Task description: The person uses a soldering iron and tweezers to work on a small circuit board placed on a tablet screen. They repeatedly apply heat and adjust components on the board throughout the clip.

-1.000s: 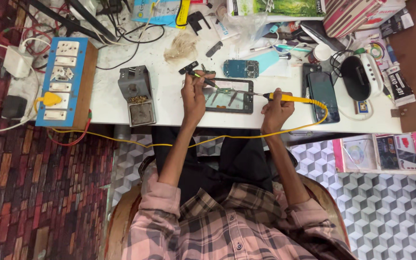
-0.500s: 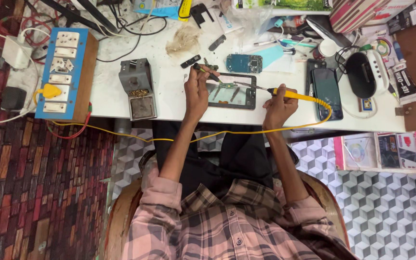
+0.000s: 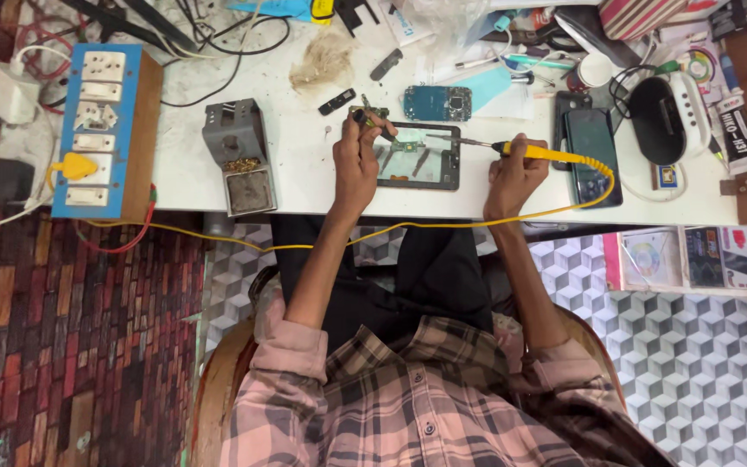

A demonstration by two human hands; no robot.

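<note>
An opened phone body [image 3: 417, 157] with a dark frame lies on the white table [image 3: 304, 186] in front of me. My left hand [image 3: 356, 160] rests at its left edge and pinches a thin dark tool, probably tweezers [image 3: 378, 128], whose tip reaches a small circuit part inside the phone. My right hand [image 3: 513, 173] grips a yellow-handled soldering iron [image 3: 529, 152]; its metal tip points left over the phone's top right corner. The iron's yellow cord [image 3: 598, 195] loops right and runs back under the table edge.
A grey soldering-iron stand [image 3: 239, 156] sits left of the phone, and a blue power strip [image 3: 97, 130] lies at the far left. A blue circuit board [image 3: 437, 103], a black phone [image 3: 591, 147], a black mouse-like device [image 3: 659, 108], cables and clutter fill the back.
The view has shifted slightly. Both hands stay at the phone; the soldering iron tip has moved a little nearer the phone's top edge.
</note>
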